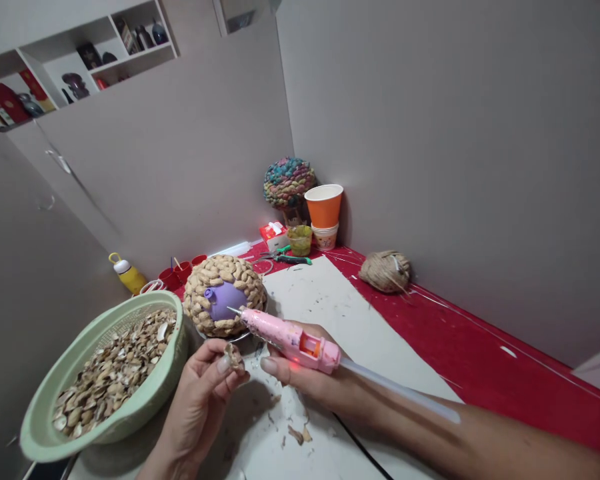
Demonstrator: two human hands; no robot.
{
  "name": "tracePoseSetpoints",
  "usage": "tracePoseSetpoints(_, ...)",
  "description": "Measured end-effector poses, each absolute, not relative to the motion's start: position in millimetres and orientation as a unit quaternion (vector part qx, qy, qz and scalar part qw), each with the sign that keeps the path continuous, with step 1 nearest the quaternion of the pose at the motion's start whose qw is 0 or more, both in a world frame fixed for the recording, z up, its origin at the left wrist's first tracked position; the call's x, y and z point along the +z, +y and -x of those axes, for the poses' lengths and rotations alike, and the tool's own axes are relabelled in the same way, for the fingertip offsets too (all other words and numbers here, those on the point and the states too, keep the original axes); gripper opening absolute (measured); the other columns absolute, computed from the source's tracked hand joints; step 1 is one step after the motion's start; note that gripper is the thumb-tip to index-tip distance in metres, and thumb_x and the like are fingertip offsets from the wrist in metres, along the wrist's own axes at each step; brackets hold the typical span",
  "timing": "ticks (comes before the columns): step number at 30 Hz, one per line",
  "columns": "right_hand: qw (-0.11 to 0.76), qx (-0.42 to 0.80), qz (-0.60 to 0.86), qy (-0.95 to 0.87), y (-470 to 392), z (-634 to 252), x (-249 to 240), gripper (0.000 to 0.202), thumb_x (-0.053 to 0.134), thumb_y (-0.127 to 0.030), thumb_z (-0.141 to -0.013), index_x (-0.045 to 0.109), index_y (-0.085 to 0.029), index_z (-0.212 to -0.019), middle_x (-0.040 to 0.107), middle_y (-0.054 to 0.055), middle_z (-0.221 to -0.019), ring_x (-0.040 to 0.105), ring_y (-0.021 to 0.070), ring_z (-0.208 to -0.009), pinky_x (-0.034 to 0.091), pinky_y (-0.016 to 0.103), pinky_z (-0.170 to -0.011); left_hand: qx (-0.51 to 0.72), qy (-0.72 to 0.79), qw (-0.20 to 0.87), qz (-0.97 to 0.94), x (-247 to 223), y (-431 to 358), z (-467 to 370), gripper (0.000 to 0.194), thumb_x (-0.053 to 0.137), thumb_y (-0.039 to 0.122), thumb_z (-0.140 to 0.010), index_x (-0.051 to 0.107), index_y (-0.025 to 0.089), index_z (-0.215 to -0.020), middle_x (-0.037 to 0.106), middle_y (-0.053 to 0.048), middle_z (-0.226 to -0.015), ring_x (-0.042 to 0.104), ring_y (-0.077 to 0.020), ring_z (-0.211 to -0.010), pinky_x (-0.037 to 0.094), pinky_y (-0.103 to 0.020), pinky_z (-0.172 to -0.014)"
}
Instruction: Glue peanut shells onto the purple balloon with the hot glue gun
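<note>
Head view, with clock directions taken from the pink glue gun: at 9 o'clock, the green basin holds a heap of loose shells. At 10 o'clock, beyond the basin, red cups hold thin sticks. At 12 o'clock stands a yellow-green tub; its contents are unclear. Near 1 o'clock, an orange tub is stacked on a white cup. The glue gun is above the worktop, nozzle toward 10 o'clock, long axis 10-to-4, glue stick projecting toward 4. Its tip overlaps the shell-covered purple balloon; contact cannot be determined. Right grip: closed around the gun body. Left grip, at 8 o'clock: thumb and fingers pinched together on a shell piece.
</note>
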State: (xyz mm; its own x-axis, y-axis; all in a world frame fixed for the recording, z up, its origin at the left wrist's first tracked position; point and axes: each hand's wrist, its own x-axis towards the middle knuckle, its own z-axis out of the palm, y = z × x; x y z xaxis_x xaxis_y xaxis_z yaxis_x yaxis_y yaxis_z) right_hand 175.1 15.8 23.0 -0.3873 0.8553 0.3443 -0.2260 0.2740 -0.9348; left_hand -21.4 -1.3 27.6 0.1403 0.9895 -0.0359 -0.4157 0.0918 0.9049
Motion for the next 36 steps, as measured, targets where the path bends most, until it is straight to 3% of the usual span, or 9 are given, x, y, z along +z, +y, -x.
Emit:
tracePoseSetpoints(13,0.494,0.416,0.287,-0.707,19.5,-177.3,17.7,0.022,0.061,-0.038,-0.084,0.055,-0.018,-0.078,0.042,-0.002,-0.065,0.039,0.0130,-0.058,0.033,0.026,-0.054,0.582,0.402,0.576,-0.409,23.7,6.4,26.4,0.018,0.081,0.019,-0.071,0.069,0.019,-0.085,0.067,0.001,-0.076,0.062,-0.0103,-0.070,0.053,-0.023,-0.072)
tracePoseSetpoints(22,0.461,0.270,0.205,-0.820,22.9,-176.1,11.7,0.028,0.054,-0.032,-0.088,0.037,-0.020,-0.069,0.043,-0.002,-0.065,0.039,0.0119,-0.057,0.030,0.027,-0.055,0.612,0.383,0.542,-0.430,36.2,6.1,36.2,0.018,0.083,0.020,-0.069,0.072,0.018,-0.084,0.072,-0.001,-0.082,0.065,-0.0124,-0.078,0.053,-0.021,-0.076)
tracePoseSetpoints(36,0.462,0.241,0.172,-0.836,21.7,-174.5,9.4,0.028,0.052,-0.030,-0.086,0.031,-0.022,-0.070,0.039,-0.003,-0.063,0.037,0.0121,-0.057,0.028,0.026,-0.054,0.604,0.412,0.505,-0.457,34.0,6.1,38.1,0.024,0.085,0.019,-0.064,0.072,0.019,-0.084,0.069,0.002,-0.079,0.060,-0.0098,-0.075,0.048,-0.016,-0.071)
